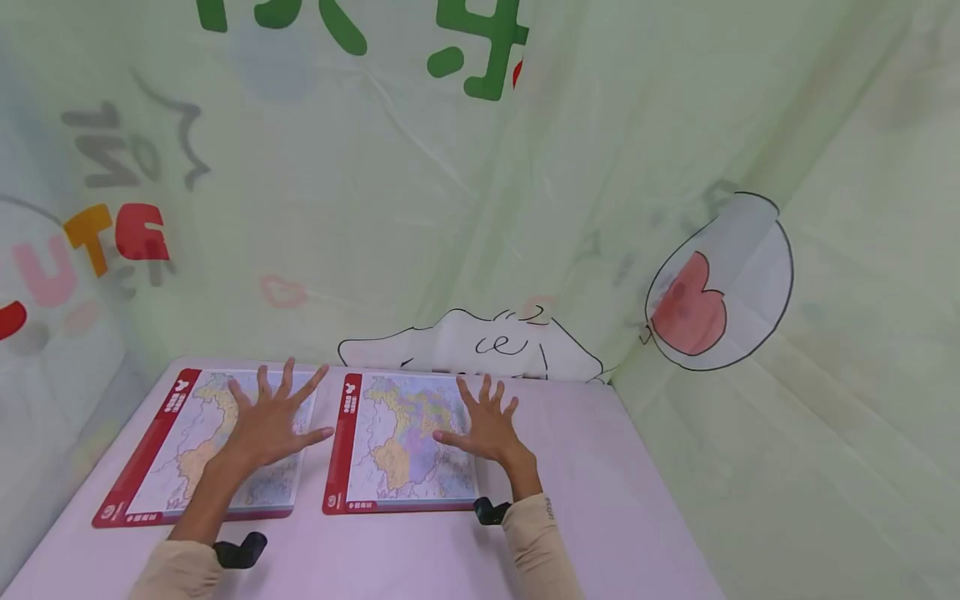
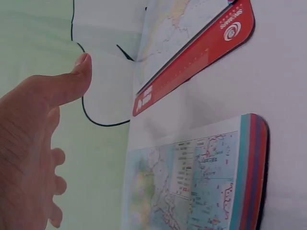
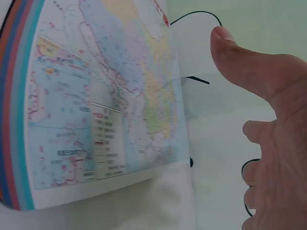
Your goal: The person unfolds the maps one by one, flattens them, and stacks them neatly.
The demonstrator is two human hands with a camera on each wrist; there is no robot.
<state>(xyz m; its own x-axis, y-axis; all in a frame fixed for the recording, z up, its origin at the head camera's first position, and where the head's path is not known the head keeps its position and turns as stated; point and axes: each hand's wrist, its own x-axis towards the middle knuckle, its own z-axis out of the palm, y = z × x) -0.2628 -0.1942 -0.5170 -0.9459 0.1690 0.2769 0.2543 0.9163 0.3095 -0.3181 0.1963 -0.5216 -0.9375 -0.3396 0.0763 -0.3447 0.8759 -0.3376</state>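
Two flat map boards with red left borders lie side by side on the pale table. Above the left map board [image 1: 161, 450] my left hand [image 1: 264, 427] is held with its fingers spread, holding nothing. My right hand [image 1: 486, 427] hovers over the right edge of the right map board [image 1: 375, 450], fingers also spread and nothing in them. In the left wrist view, the left hand [image 2: 33, 115] shows its thumb out, apart from the boards. The right wrist view has the right hand [image 3: 278, 110] beside a map board [image 3: 110, 96] with striped coloured edges, not touching it.
The pinkish-white table [image 1: 600, 500] ends at a hanging pale green cloth [image 1: 420, 208] with printed letters and drawings. More cloth rises on the left and right sides. A small black device [image 1: 240, 550] sits at the left wrist, another black device [image 1: 491, 511] at the right.
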